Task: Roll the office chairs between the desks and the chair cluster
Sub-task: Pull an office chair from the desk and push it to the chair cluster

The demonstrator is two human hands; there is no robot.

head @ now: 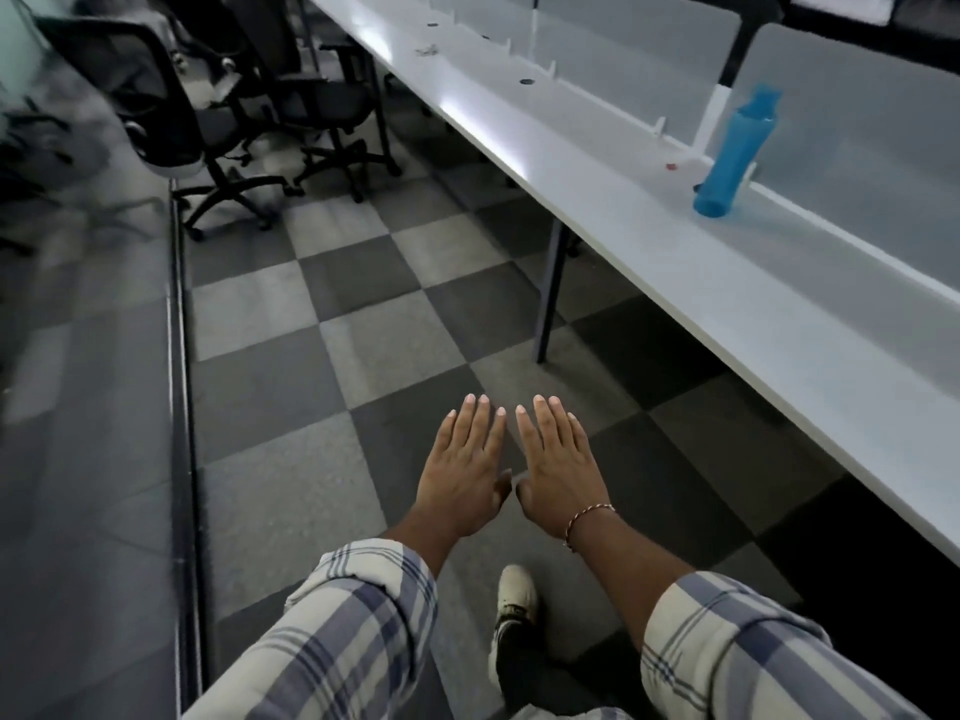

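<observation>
Glass wall [78, 356] far left. Chairs [228, 127] bunched upper left beside far end of desk [675, 241], probably parked cluster. Left hand [462, 475] and right hand [558, 470] side by side, flat, holding nothing, well apart from chairs. Likely reaching for next one. Bottle [737, 153] upright on desk, right.

I am wearing plaid sleeves [337, 631], cream with grey-blue stripes, and a red-and-white twisted bracelet [587, 517]. The carpet [363, 356] is showing a light-and-dark grey checkerboard; the desk [675, 241] is reading white, bottle [737, 153] blue, chairs [322, 103] black.
</observation>
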